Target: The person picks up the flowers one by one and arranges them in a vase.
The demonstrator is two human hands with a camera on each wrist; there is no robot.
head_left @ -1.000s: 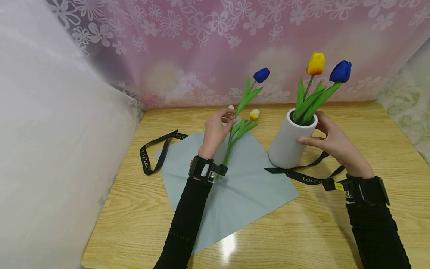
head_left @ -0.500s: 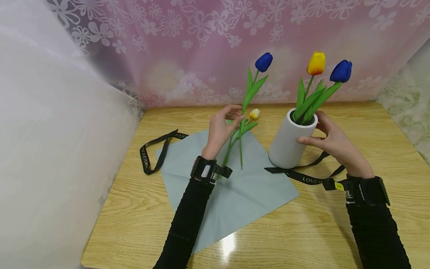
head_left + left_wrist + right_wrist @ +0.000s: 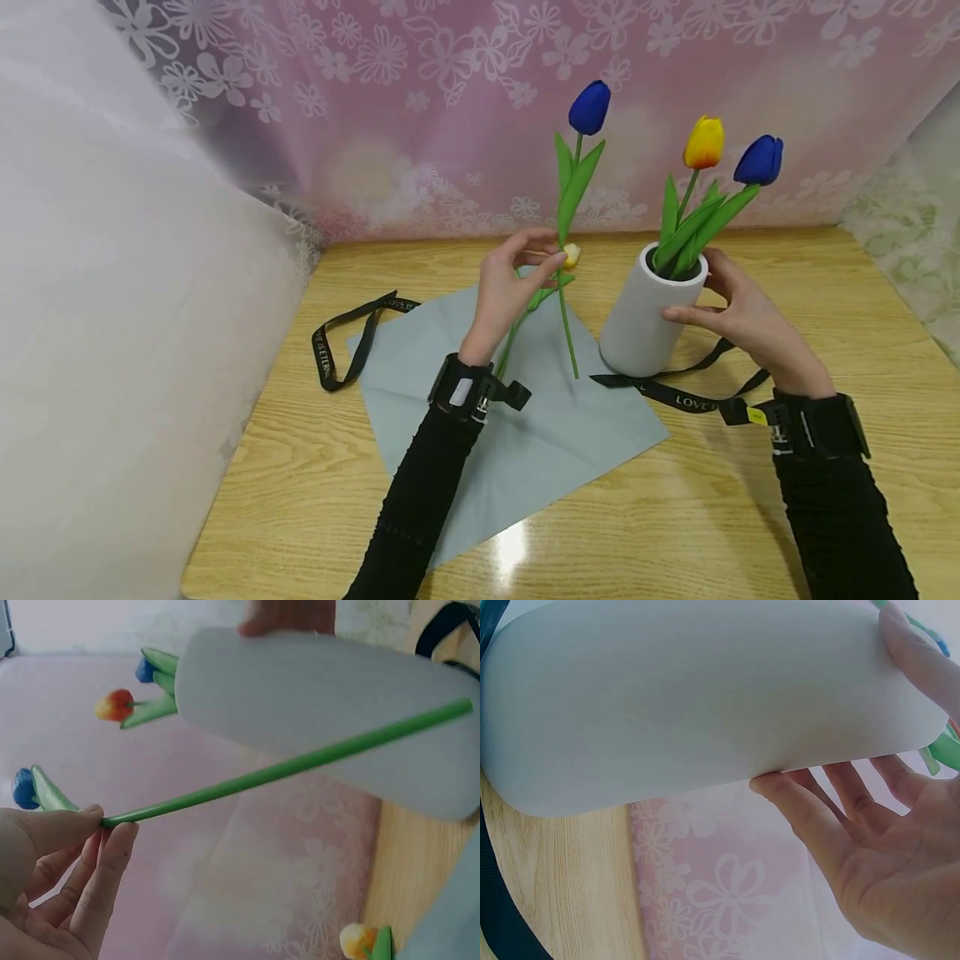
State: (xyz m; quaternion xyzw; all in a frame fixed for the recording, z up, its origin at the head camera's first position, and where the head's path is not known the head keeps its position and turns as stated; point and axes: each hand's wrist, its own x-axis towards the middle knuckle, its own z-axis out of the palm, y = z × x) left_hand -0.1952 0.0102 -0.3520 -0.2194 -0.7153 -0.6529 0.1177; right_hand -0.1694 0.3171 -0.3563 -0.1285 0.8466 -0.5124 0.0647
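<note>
Between thumb and fingertips my left hand pinches the green stem of a blue tulip. The tulip stands nearly upright above the paper, its bare stem end hanging free, left of the vase. In the left wrist view the stem crosses in front of the vase. My right hand grips the white vase near its rim, thumb on the near side. The right wrist view shows fingers along the vase wall. A yellow-red tulip and another blue tulip stand in the vase.
Grey-blue wrapping paper lies on the wooden table. A white-yellow tulip lies at its far corner, partly hidden by my left hand. Black lettered ribbon lies in a loop at left and a length by the vase base.
My left hand has lifted the blue tulip off the paper and carried it right, toward the vase. Its stem has swung more upright. The right hand and vase have stayed put.
</note>
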